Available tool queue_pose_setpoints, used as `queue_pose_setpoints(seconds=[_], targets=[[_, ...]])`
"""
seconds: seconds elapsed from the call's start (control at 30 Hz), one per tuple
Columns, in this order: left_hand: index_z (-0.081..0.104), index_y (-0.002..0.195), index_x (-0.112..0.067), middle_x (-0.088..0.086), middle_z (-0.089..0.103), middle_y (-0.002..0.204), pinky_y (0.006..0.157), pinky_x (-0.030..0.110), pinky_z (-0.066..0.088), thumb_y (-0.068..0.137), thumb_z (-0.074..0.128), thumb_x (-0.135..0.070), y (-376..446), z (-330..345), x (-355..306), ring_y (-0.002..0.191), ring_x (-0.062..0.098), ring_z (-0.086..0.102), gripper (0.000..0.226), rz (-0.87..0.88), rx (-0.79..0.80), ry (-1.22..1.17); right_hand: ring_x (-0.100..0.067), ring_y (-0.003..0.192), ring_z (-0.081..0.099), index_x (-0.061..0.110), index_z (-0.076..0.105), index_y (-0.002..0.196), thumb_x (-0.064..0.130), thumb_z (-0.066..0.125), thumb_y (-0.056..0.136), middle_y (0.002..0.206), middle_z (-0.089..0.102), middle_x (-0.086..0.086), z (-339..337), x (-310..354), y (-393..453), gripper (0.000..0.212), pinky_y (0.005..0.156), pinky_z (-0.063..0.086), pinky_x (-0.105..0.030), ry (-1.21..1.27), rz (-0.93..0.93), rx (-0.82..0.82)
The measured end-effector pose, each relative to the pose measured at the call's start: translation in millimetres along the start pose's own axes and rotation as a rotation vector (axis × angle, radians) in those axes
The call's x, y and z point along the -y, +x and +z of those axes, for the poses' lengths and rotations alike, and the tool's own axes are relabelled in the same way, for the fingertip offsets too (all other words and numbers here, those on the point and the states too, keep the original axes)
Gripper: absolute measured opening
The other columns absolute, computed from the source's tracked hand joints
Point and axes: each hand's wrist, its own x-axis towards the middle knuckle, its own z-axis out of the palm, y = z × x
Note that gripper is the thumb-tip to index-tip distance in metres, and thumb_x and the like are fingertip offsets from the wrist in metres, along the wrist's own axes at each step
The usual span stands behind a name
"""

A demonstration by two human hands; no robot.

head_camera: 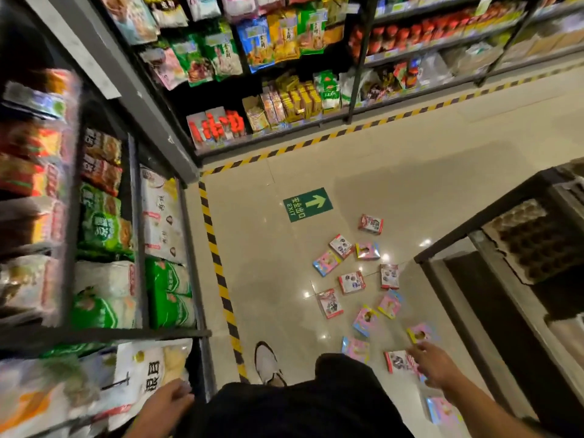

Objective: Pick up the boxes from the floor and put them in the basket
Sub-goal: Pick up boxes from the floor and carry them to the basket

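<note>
Task looks barely begun: about a dozen boxes [351, 282] lie scattered on the floor [275, 257] by the green exit sign [307, 204], none picked up, and no basket is in view. Right hand [433, 364] reaches toward the nearest boxes, fingers loosely apart, holding nothing. Left hand [166, 403] sits low by the shelf [132, 241], fingers curled, partly cut off; cannot tell if it grips anything.

Boxes [351, 282] scattered on floor [395, 172] btwn shelves [132, 197] at left & rack [505, 248] at right.
</note>
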Motion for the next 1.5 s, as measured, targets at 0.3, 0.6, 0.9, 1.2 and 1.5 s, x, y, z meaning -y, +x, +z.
queue_pose_setpoints(seconds=[0.3,0.6,0.9,1.2,1.5], targets=[[0.069,0.097,-0.019,-0.001,0.071,0.097,0.077,0.034,0.052,0.094,0.066,-0.016,146.5,-185.7,-216.0,0.088,0.019,0.067,0.005,0.244,0.010,0.186,-0.018,0.102,0.058,0.010,0.067,0.114,0.036,0.067,0.092,0.114,0.065,-0.005,94.1,55.7,-3.8,0.034,0.079,0.037,-0.023,0.003,0.165,0.129],[0.067,0.106,-0.016,0.000,0.069,0.103,0.081,0.026,0.050,0.094,0.065,-0.016,256.3,-219.7,-391.0,0.092,0.012,0.067,0.012,0.386,0.179,0.377,-0.022,0.089,0.056,0.017,0.062,0.084,0.026,0.059,0.098,0.095,0.065,-0.009,13.8,202.3,72.2,0.016,0.073,0.047,-0.030,0.235,0.203,0.011],[0.070,0.084,-0.020,0.004,0.074,0.093,0.089,0.034,0.048,0.086,0.075,-0.021,378.2,-273.4,-555.2,0.094,0.020,0.067,0.005,0.328,0.254,0.695,-0.010,0.065,0.057,0.025,0.061,0.102,0.031,0.065,0.093,0.086,0.064,0.003,-60.4,299.7,136.4,0.012,0.059,0.042,-0.023,0.589,0.176,-0.237],[0.069,0.094,-0.023,-0.001,0.072,0.092,0.075,0.031,0.045,0.091,0.069,-0.026,476.8,-260.5,-816.1,0.086,0.016,0.065,0.004,0.753,0.369,1.181,-0.024,0.065,0.051,0.010,0.059,0.075,0.025,0.066,0.092,0.075,0.058,-0.013,49.2,335.8,104.5,0.024,0.066,0.044,-0.032,1.053,0.899,-0.258],[0.069,0.094,-0.013,0.007,0.071,0.086,0.075,0.036,0.052,0.093,0.066,-0.026,488.0,-207.2,-967.2,0.081,0.026,0.066,0.013,0.890,0.295,1.266,-0.023,0.110,0.059,0.013,0.061,0.120,0.036,0.067,0.091,0.116,0.059,-0.004,64.9,476.6,167.9,0.038,0.086,0.040,-0.027,1.229,0.777,-0.236]])
